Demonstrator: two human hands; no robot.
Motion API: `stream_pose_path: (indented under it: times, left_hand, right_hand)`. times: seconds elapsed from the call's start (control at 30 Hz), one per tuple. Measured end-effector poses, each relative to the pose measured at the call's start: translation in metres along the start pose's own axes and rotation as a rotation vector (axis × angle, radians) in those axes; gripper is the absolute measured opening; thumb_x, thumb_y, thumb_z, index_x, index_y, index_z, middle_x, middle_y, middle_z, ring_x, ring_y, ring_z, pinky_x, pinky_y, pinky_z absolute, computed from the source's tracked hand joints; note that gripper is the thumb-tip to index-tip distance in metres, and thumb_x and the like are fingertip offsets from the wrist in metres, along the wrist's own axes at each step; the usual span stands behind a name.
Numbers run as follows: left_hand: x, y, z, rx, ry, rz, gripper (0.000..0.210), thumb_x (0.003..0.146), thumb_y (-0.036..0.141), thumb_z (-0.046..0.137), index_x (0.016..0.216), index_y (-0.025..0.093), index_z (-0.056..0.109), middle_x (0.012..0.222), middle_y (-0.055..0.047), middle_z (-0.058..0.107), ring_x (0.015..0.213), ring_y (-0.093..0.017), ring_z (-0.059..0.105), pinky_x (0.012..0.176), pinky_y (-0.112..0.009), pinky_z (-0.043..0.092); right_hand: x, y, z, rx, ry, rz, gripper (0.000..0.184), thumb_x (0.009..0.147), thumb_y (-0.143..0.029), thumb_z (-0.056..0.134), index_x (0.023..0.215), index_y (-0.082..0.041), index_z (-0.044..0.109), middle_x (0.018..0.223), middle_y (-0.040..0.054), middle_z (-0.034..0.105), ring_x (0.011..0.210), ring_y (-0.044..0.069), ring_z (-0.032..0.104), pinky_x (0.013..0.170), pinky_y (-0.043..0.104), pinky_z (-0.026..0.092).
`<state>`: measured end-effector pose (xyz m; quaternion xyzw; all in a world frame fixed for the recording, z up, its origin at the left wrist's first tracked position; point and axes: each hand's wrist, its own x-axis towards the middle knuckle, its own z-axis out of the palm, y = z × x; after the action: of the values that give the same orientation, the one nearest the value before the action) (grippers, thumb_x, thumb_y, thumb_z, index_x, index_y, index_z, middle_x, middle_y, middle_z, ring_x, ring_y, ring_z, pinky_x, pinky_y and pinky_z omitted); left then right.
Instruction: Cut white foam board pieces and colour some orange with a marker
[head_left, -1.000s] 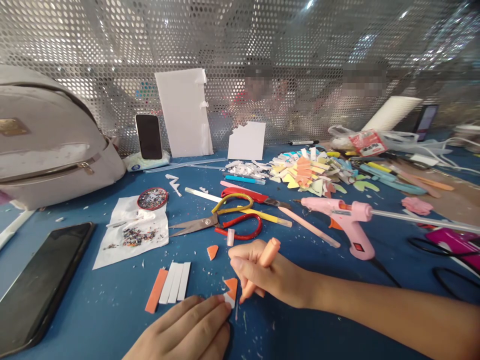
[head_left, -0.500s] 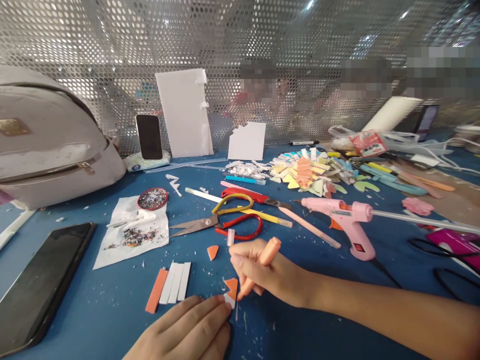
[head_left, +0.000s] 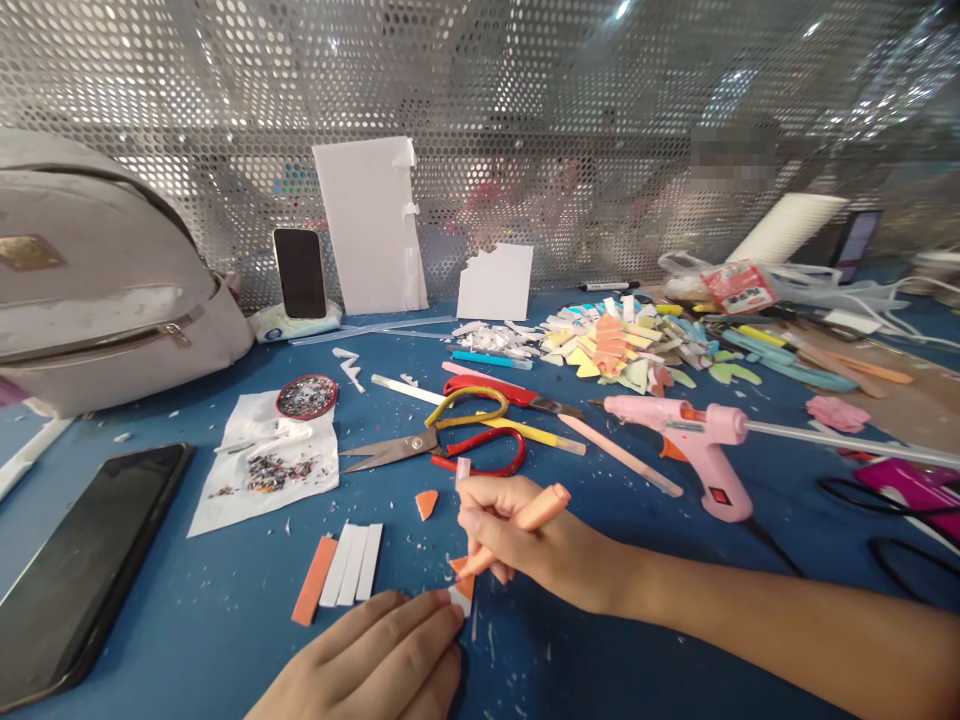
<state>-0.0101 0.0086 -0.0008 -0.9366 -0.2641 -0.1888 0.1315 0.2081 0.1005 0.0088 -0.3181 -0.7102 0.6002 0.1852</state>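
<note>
My right hand [head_left: 529,535] is closed round an orange marker [head_left: 547,508]. The marker's tip rests on a small white piece [head_left: 460,598], part of whose face is coloured orange. Flat on the table lies my left hand [head_left: 382,655], fingers stretched out, the fingertips holding down the piece's left edge. To the left of it sit several white strips [head_left: 351,566] side by side with an orange strip [head_left: 314,580]. A smaller orange piece [head_left: 427,504] lies beyond my hands. Scissors [head_left: 420,445] with yellow and red handles lie farther back.
A pink glue gun [head_left: 694,430] lies on the right, its cord trailing forward. Behind are piled colourful scraps [head_left: 622,340]. At left are a dark phone [head_left: 90,570], a backpack [head_left: 105,280] and a paper sheet [head_left: 255,490] with bits on it. White boards [head_left: 371,225] lean against a perforated metal wall.
The marker's tip has moved left, from beside the small piece's right edge onto it, and the marker tilts lower. My left hand has stayed in place.
</note>
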Motion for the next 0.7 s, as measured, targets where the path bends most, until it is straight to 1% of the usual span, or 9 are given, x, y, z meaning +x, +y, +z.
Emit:
stream_pose_path:
  times: [0.1,0.13,0.17,0.23,0.33,0.43,0.5,0.57,0.7]
  left_hand:
    - [0.002,0.0,0.0,0.011,0.057,-0.011,0.043,0.106,0.013,0.033,0.103,0.023,0.076,0.112,0.004,0.077,0.098,-0.013,0.076,0.085,-0.023,0.057]
    - [0.003,0.0,0.0,0.017,0.08,-0.014,0.045,0.106,0.013,0.033,0.102,0.023,0.076,0.111,0.004,0.077,0.096,-0.012,0.076,0.083,-0.022,0.057]
    - [0.004,0.0,0.0,0.018,0.065,-0.013,0.045,0.106,0.013,0.032,0.102,0.023,0.076,0.111,0.005,0.077,0.096,-0.012,0.076,0.084,-0.022,0.057]
    - [0.004,0.0,-0.001,0.023,0.077,-0.02,0.045,0.106,0.013,0.032,0.101,0.023,0.076,0.11,0.005,0.077,0.095,-0.012,0.076,0.084,-0.022,0.057]
    - [0.002,0.001,0.001,0.021,0.069,-0.019,0.044,0.106,0.013,0.033,0.102,0.023,0.076,0.111,0.005,0.077,0.097,-0.012,0.076,0.086,-0.022,0.057]
    - [-0.001,0.004,0.01,0.004,0.082,-0.03,0.041,0.106,0.015,0.035,0.105,0.022,0.075,0.113,0.004,0.077,0.101,-0.011,0.074,0.096,-0.022,0.051]
    - [-0.004,0.007,0.019,0.004,0.242,-0.105,0.043,0.107,0.017,0.034,0.098,0.022,0.075,0.108,0.005,0.078,0.098,-0.009,0.075,0.106,-0.022,0.043]
    - [-0.007,0.011,0.028,0.004,0.302,-0.139,0.042,0.107,0.017,0.035,0.096,0.021,0.075,0.107,0.005,0.078,0.099,-0.008,0.074,0.113,-0.024,0.036]
    - [-0.013,0.014,0.037,0.003,0.289,-0.131,0.037,0.106,0.018,0.038,0.1,0.021,0.074,0.112,0.004,0.076,0.106,-0.009,0.071,0.117,-0.025,0.033]
  right_hand:
    - [0.0,0.0,0.0,0.007,-0.02,0.014,0.046,0.097,-0.049,0.045,0.061,-0.02,0.039,0.051,-0.004,0.047,0.048,0.01,0.051,0.048,0.021,0.035]
    - [0.001,0.0,0.0,0.008,-0.013,0.012,0.046,0.096,-0.049,0.046,0.062,-0.02,0.039,0.051,-0.004,0.047,0.048,0.01,0.051,0.049,0.021,0.036]
    - [0.001,-0.001,0.0,0.008,0.001,0.005,0.045,0.096,-0.049,0.046,0.062,-0.02,0.04,0.052,-0.0039,0.048,0.049,0.01,0.05,0.051,0.021,0.038]
    - [0.0,-0.001,0.0,0.004,0.011,0.001,0.043,0.096,-0.048,0.047,0.063,-0.02,0.041,0.053,-0.0035,0.05,0.05,0.01,0.05,0.053,0.022,0.039]
    - [0.0,-0.001,0.001,0.011,-0.004,0.005,0.046,0.096,-0.05,0.045,0.062,-0.02,0.041,0.052,-0.0027,0.051,0.048,0.01,0.049,0.051,0.022,0.037]
    - [0.0,0.0,0.001,0.014,0.013,0.007,0.046,0.096,-0.051,0.047,0.063,-0.02,0.041,0.053,-0.0032,0.05,0.049,0.01,0.049,0.05,0.022,0.037]
    - [0.0,0.0,0.0,0.011,0.004,0.012,0.048,0.097,-0.052,0.046,0.061,-0.02,0.04,0.052,-0.0031,0.05,0.048,0.01,0.048,0.049,0.022,0.036]
    - [0.0,0.0,0.0,0.011,0.01,0.011,0.048,0.097,-0.053,0.047,0.062,-0.02,0.04,0.053,-0.0035,0.049,0.049,0.01,0.048,0.05,0.022,0.036]
    - [0.0,0.0,0.0,0.018,0.002,0.01,0.05,0.097,-0.055,0.046,0.061,-0.02,0.04,0.053,-0.0032,0.05,0.048,0.009,0.048,0.049,0.022,0.035]
